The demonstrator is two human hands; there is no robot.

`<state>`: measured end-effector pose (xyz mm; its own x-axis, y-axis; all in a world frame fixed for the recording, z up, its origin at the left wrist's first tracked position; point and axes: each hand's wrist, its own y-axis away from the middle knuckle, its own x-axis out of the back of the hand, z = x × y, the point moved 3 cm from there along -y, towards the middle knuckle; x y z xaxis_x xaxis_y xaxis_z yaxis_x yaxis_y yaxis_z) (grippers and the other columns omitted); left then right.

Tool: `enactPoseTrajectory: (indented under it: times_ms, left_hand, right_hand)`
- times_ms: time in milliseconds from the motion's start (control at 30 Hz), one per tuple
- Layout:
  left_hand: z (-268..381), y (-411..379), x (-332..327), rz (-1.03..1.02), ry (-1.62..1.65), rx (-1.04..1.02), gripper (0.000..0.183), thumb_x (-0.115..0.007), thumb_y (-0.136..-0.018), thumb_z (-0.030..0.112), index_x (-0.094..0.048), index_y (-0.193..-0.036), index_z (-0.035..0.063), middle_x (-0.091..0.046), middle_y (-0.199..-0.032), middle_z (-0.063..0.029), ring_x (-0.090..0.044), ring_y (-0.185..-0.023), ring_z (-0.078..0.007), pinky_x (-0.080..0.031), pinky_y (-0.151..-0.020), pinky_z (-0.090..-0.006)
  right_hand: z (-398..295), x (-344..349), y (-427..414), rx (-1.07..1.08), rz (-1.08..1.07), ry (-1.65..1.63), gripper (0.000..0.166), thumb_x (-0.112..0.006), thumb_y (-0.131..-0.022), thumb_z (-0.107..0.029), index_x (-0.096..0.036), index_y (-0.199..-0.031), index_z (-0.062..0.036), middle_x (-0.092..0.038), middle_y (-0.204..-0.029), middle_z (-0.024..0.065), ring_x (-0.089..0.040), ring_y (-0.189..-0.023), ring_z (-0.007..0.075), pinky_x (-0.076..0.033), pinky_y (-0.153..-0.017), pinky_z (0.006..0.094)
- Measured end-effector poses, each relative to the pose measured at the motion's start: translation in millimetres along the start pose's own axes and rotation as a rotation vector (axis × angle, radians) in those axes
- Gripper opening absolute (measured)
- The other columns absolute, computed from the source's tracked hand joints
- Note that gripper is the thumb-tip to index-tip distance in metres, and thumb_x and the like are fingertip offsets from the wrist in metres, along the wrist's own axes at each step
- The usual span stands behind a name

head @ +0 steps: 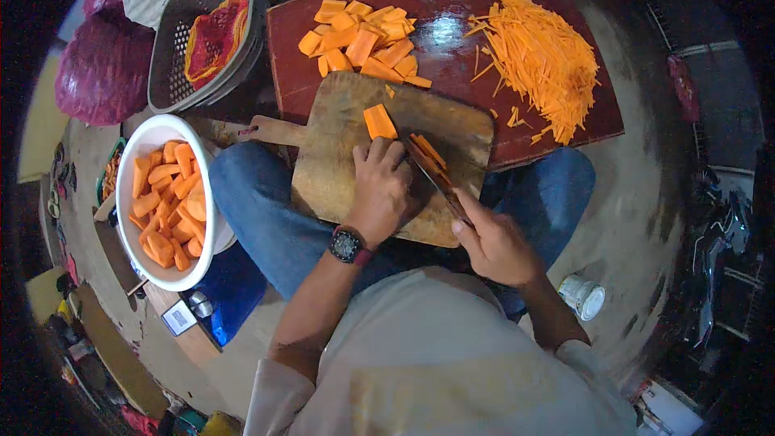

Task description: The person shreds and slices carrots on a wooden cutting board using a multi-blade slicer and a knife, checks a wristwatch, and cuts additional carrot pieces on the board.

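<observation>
On the wooden cutting board (339,175), my left hand (381,188) has its fingers curled over the near end of a flat carrot slab (380,122). My right hand (499,245) grips a knife (441,184) by the handle, its blade slanting up and left beside the left fingers. Cut carrot strips (431,152) lie along the blade's right side. A small carrot scrap (389,91) rests near the board's far edge. The board lies across my lap, its far edge by the dark red board (448,66).
Carrot chunks (363,39) and a heap of shredded carrot (539,66) sit on the red board. To the left, a white basin (124,218) holds peeled carrots (166,206). Behind it are a plastic basket (162,82) and a purple sack (100,72). A tin can (582,297) lies at right.
</observation>
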<state>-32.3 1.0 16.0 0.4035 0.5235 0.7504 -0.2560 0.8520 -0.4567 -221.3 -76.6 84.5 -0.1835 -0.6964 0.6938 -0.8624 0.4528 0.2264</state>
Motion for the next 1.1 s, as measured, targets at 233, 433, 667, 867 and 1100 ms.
enactPoseTrajectory:
  times_ms: [233,433,667,867,1100]
  left_hand:
    - [-3.3,5.7,0.1,0.052,-0.138,-0.057,0.03,-0.08,-0.061,0.022,-0.073,-0.084,0.004,-0.062,-0.105,-0.0109,-0.055,-0.106,-0.0318,-0.04,-0.089,-0.0474]
    - [-4.0,2.7,0.4,0.041,-0.027,-0.003,0.031,-0.082,-0.06,0.023,-0.072,-0.083,0.0044,-0.062,-0.105,-0.0109,-0.054,-0.107,-0.0318,-0.04,-0.091,-0.0473]
    - [3.1,-2.7,-0.1,-0.013,-0.016,0.012,0.033,-0.084,-0.058,0.025,-0.073,-0.084,0.0066,-0.061,-0.104,-0.0112,-0.054,-0.105,-0.0317,-0.04,-0.091,-0.0473]
    - [-10.6,4.7,-1.3,-0.049,-0.037,0.035,0.037,-0.082,-0.06,0.021,-0.074,-0.093,0.0058,-0.061,-0.108,-0.0125,-0.054,-0.105,-0.0326,-0.041,-0.089,-0.0479]
    - [-36.6,-15.0,34.6,0.038,0.024,0.288,0.049,-0.08,-0.076,0.014,-0.07,-0.123,0.0051,-0.06,-0.133,-0.0168,-0.048,-0.132,-0.0418,-0.037,-0.113,-0.0531]
  right_hand:
    - [-3.4,2.8,-3.0,0.049,0.019,-0.09,0.05,-0.057,-0.104,-0.017,-0.046,-0.147,0.0051,-0.069,-0.105,0.0304,-0.07,-0.092,0.0463,-0.055,-0.079,0.0504]
    - [-3.8,-0.4,-13.4,0.026,0.023,-0.052,0.046,-0.057,-0.105,-0.013,-0.049,-0.145,0.0072,-0.07,-0.108,0.0293,-0.072,-0.096,0.0421,-0.055,-0.08,0.043]
    - [4.4,-4.7,-10.2,-0.013,0.035,-0.043,0.047,-0.06,-0.103,-0.014,-0.049,-0.145,0.0068,-0.069,-0.108,0.0298,-0.072,-0.096,0.0426,-0.055,-0.08,0.0434]
    - [-2.1,0.8,-25.1,0.062,0.127,-0.149,0.046,-0.06,-0.102,-0.012,-0.053,-0.143,0.0063,-0.072,-0.106,0.0262,-0.074,-0.088,0.0324,-0.055,-0.077,0.039]
    - [5.5,14.5,-5.4,0.07,0.197,-0.206,0.044,-0.062,-0.102,-0.014,-0.056,-0.14,0.0071,-0.069,-0.084,0.0155,-0.062,-0.067,0.0145,-0.051,-0.065,0.0323]
